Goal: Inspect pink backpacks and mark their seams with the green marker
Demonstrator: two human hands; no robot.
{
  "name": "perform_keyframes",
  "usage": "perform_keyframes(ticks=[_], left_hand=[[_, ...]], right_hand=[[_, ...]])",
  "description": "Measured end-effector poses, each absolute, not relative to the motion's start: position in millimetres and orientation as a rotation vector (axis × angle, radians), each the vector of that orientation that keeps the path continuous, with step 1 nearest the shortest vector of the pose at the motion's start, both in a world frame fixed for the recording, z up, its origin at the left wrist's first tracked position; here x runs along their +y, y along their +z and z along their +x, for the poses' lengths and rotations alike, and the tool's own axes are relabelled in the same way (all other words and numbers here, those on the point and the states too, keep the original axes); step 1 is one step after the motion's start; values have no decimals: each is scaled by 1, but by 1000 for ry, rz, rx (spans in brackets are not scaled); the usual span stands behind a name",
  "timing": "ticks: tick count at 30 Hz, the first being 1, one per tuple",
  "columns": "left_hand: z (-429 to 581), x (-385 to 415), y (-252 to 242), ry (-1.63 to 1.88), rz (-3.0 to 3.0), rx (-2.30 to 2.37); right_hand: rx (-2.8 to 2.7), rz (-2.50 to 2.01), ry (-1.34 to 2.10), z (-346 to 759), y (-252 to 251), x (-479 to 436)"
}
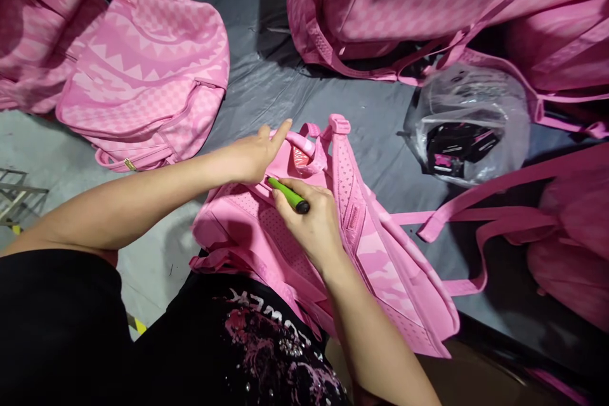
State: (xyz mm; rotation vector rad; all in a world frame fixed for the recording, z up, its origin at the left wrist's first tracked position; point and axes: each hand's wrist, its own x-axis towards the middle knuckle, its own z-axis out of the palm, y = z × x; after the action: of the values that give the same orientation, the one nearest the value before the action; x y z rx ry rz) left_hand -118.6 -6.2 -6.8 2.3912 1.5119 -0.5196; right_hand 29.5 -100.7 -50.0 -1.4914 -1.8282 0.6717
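Beneath several pink backpacks (371,260) spreads grey sheeting (371,139).

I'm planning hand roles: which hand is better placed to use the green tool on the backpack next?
Right, likely: the right hand grips the green tool over the backpack; the left hand is on its upper edge.

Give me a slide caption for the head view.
Right hand holds a green pen-like tool at a pink backpack that the left hand also touches.
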Motion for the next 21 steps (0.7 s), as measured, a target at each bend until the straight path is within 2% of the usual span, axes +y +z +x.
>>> perform_keyframes(ticks=[11,21], left_hand=[[-118,-10,-6,-515,2426,1513],[-120,-10,-10,-468,2439,1513]], right_hand=[[-1828,-1548,557,23,-50,-101],[-1736,-1451,735,25,-56,-99]])
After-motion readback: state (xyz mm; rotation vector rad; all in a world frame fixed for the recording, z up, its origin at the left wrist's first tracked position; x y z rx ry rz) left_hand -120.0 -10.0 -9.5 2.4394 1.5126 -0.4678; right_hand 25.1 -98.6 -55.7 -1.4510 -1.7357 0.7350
